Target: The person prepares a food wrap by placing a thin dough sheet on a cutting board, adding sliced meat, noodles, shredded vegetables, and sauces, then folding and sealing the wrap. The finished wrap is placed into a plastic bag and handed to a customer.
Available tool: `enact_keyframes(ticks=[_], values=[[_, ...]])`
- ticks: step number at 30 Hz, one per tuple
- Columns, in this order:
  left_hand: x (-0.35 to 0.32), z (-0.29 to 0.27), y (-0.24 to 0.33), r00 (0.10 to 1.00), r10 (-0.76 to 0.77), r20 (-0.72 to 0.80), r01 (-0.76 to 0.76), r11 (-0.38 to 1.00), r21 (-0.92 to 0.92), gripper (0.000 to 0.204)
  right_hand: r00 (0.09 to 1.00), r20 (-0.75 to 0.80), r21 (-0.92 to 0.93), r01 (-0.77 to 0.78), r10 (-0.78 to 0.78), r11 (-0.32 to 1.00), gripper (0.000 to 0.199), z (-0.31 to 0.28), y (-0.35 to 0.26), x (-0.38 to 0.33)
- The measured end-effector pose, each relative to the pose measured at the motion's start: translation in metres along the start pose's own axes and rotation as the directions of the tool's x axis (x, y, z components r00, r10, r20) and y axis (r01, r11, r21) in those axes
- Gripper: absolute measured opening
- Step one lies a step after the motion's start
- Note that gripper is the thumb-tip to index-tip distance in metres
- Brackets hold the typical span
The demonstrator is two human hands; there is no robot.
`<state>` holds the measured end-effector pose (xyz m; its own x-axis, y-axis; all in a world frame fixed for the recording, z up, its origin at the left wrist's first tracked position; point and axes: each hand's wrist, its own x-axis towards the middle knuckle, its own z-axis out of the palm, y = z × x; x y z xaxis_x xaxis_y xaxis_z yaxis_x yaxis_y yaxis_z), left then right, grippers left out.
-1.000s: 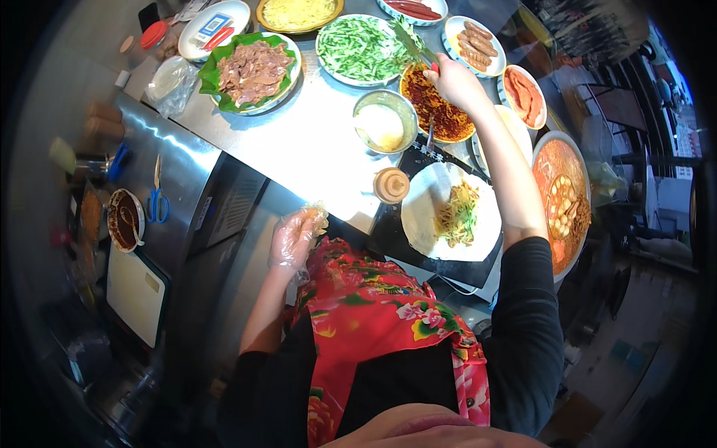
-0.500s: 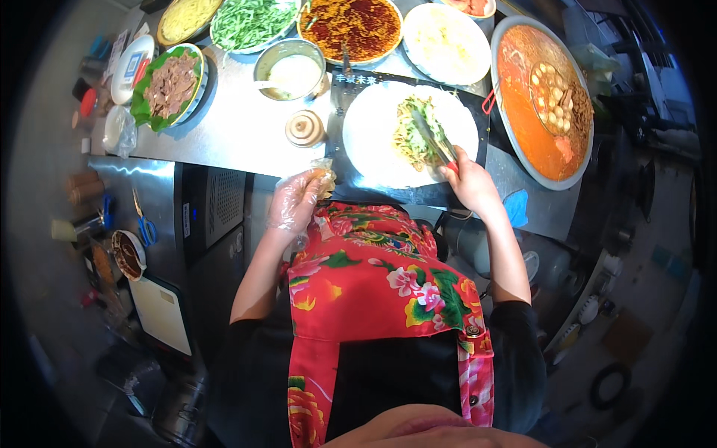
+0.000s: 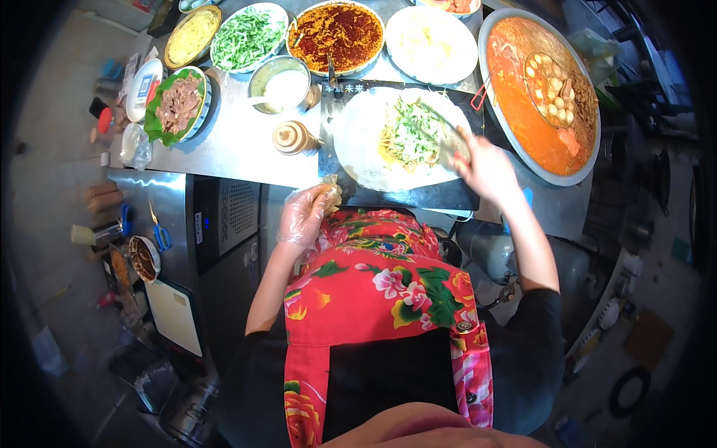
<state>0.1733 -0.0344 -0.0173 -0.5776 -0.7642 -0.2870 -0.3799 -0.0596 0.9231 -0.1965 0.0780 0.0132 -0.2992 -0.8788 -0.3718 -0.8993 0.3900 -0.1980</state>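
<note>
My right hand (image 3: 484, 170) is closed on tongs (image 3: 442, 128), blurred by motion, over a round thin white pancake (image 3: 357, 153). The pancake lies on a dark flat griddle plate (image 3: 373, 197). Shredded green and yellowish filling (image 3: 412, 133) is heaped at its middle, and the tongs' tips are at that heap. In a clear plastic glove, my left hand (image 3: 302, 213) is held by the plate's near left corner. Its fingers pinch a crumpled yellow-brown piece (image 3: 332, 194), perhaps a cloth; its kind is unclear.
Behind the griddle stand bowls of green shreds (image 3: 249, 33), red chili oil (image 3: 336, 33) and pale shreds (image 3: 432, 45). A large basin of red broth (image 3: 515, 104) is at right. To the left are a squeeze bottle (image 3: 290, 139), a metal pot (image 3: 279, 103) and a meat bowl (image 3: 179, 108).
My right hand and the tongs have shifted right relative to the pancake. The filling looks more spread, with more green on top. The left hand keeps its pinch; the whole view has shifted slightly.
</note>
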Motion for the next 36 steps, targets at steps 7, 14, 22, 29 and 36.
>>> enact_keyframes(ticks=[7,14,22,29,36], values=[[-0.019,0.001,-0.005,0.999,-0.025,-0.022,0.022,0.991,-0.135,0.022,0.913,-0.405,-0.121,-0.097,0.041,0.988,0.057,-0.015,0.011,0.186],[0.029,-0.051,-0.054,0.846,-0.242,-0.475,-0.071,0.832,-0.55,0.039,0.885,0.241,0.888,-0.035,-0.399,0.458,0.049,0.069,-0.127,0.105],[0.104,-0.044,-0.065,0.959,-0.071,-0.276,-0.124,0.767,-0.629,0.046,0.616,0.506,0.179,-0.759,-0.603,-0.626,0.075,0.147,-0.224,0.126],[0.082,-0.059,-0.011,0.986,0.105,-0.13,-0.153,0.883,-0.444,0.056,0.519,0.311,0.242,-0.853,-0.796,-0.462,0.072,0.107,-0.162,0.072],[0.203,-0.041,0.06,0.933,0.328,0.147,-0.306,0.94,-0.151,0.041,0.797,0.279,0.379,-0.604,-0.536,-0.701,0.073,0.087,-0.103,0.035]])
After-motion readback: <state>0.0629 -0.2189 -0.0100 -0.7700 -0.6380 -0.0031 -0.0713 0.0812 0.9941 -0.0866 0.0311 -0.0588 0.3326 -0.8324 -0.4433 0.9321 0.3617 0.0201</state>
